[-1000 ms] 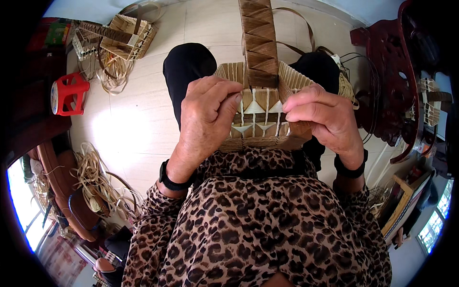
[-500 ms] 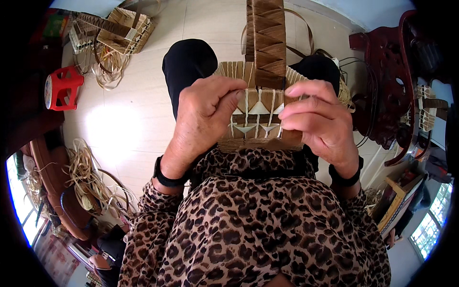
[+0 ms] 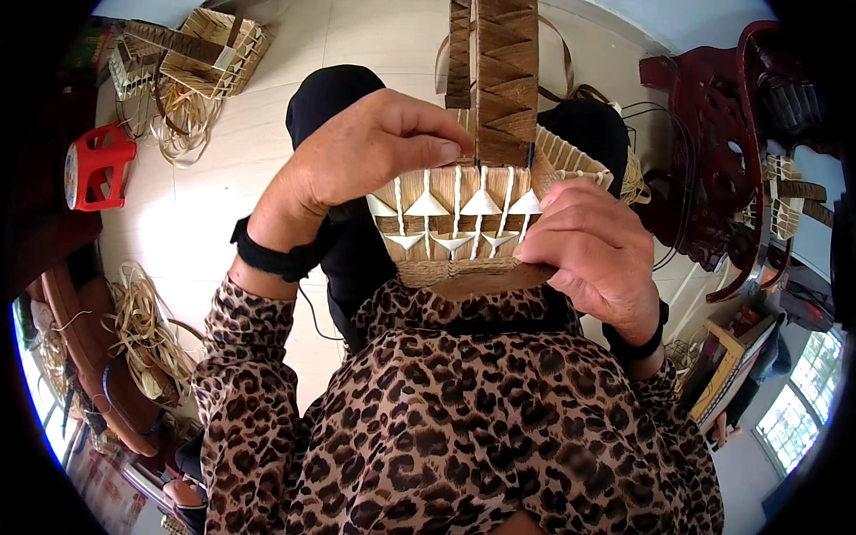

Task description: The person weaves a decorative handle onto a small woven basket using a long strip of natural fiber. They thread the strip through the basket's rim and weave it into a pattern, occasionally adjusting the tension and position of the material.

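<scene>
A woven basket [image 3: 446,214] in tan and brown strips, with white triangles and twisted white cords on its near side, rests between my knees. Its broad brown handle [image 3: 506,85] rises away from me. My left hand [image 3: 379,147] is at the near rim, thumb and forefinger pinched beside the foot of the handle; what lies between the fingertips is hidden. Around the lower right corner of the basket, my right hand [image 3: 597,250] is closed, with its thumb and fingers on the woven side. Dark thin pieces show at the handle's foot.
More baskets [image 3: 214,53] lie on the floor at the far left, with loose strips nearby. A red stool [image 3: 102,167] stands at the left, above a heap of pale strips [image 3: 147,330]. Carved dark wooden furniture [image 3: 695,160] is at the right, with another basket [image 3: 783,196] beside it.
My left hand has moved left and up, with its forearm swung outward, uncovering more of the near side. My right hand has closed on the basket's right corner, and the basket has tilted slightly.
</scene>
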The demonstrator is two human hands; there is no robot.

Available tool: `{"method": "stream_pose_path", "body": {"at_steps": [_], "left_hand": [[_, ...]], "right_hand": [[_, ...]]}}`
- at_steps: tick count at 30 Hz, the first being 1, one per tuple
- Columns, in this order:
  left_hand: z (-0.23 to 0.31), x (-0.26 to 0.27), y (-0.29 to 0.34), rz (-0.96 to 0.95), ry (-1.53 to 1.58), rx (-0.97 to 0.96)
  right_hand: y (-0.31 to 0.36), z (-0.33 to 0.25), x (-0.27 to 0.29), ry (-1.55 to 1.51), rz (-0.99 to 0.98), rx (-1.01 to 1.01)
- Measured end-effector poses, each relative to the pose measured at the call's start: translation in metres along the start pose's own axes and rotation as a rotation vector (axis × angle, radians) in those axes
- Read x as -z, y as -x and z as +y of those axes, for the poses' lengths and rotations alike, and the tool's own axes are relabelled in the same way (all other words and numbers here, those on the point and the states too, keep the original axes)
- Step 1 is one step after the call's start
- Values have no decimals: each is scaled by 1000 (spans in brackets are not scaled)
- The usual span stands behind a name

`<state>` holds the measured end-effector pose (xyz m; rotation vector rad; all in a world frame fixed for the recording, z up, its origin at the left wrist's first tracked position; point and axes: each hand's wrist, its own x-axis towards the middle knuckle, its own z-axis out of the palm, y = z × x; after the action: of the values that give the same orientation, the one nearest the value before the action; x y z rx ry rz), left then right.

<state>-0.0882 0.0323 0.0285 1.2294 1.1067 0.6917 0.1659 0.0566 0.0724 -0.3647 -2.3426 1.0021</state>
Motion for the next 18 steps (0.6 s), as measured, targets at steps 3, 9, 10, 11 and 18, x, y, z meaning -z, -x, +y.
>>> {"method": "stream_pose_path", "body": {"at_steps": [3, 9, 10, 11, 18], "left_hand": [[6, 3, -4, -63, 46, 58], [6, 14, -16, -196, 104, 127], [6, 13, -19, -199, 136, 125], [5, 12, -21, -197, 139, 135], [1, 9, -31, -231, 144, 120]], "right_hand": [[1, 1, 0, 29, 10, 6], [1, 0, 5, 90, -25, -57], [-1, 1, 5, 137, -9, -45], [-3, 1, 6, 184, 6, -33], [-4, -3, 9, 207, 36, -301]]}}
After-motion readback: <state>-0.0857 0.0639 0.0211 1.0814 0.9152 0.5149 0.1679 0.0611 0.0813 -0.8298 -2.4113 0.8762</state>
